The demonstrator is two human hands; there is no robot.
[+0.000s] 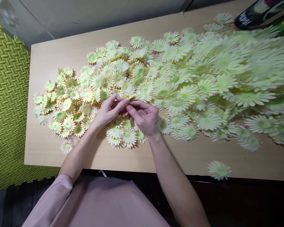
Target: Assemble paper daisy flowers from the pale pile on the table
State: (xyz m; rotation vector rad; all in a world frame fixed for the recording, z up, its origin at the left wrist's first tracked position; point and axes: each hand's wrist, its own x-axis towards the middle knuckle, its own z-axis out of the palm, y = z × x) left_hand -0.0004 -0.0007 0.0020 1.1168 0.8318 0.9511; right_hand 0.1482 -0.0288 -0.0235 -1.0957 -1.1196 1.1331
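Note:
My left hand (109,111) and my right hand (144,116) meet over the middle of a light wooden table (44,53). Both pinch one small pale yellow flower piece (131,97) between their fingertips, held edge-on so its shape is hard to read. Under and around the hands lies a broad spread of pale yellow-green fabric daisy heads (123,78) with green centres. A smaller cluster of daisy heads (124,134) sits just below my wrists. My left arm wears a pink sleeve (59,195).
A single daisy head (219,170) lies alone near the front edge at the right. A dark bag or packet (257,12) sits at the far right corner. Green patterned foam matting (7,104) covers the floor to the left. Grey wall runs behind the table.

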